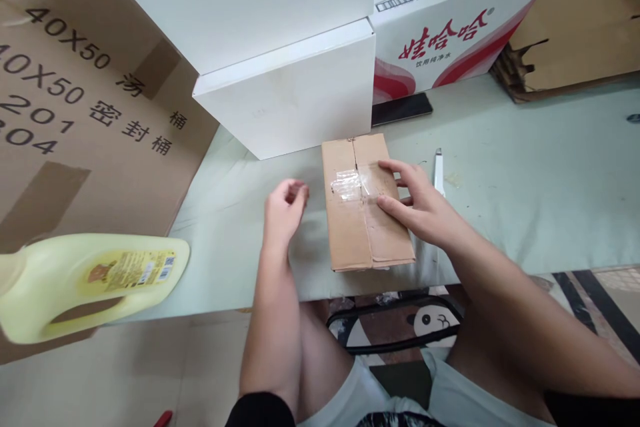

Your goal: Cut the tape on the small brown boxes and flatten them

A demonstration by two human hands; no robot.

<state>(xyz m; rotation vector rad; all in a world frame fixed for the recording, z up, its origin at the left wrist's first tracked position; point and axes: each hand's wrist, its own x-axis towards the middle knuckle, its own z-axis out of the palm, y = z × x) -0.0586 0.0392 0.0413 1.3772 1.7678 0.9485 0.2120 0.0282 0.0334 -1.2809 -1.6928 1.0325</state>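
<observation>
A small brown cardboard box [350, 227] lies on the pale green tabletop, with a strip of clear tape [346, 185] across its middle seam. My right hand [417, 203] holds the box lightly at its right edge; thumb and index finger rest on the top, while the other fingers bend down by the side. Left of the box and apart from it, my left hand [286, 210] is closed, fingers curled in with the thumb against them. Whatever is in that pinch, if anything, is hidden. A white utility knife [439, 172] lies just beyond my right hand.
White boxes [300, 100] and a red-and-white printed carton [440, 47] stand at the back, a black flat object [403, 109] before them. A large carton [100, 113] and a yellow bottle [55, 273] are at left. An open cardboard box [575, 47] sits back right.
</observation>
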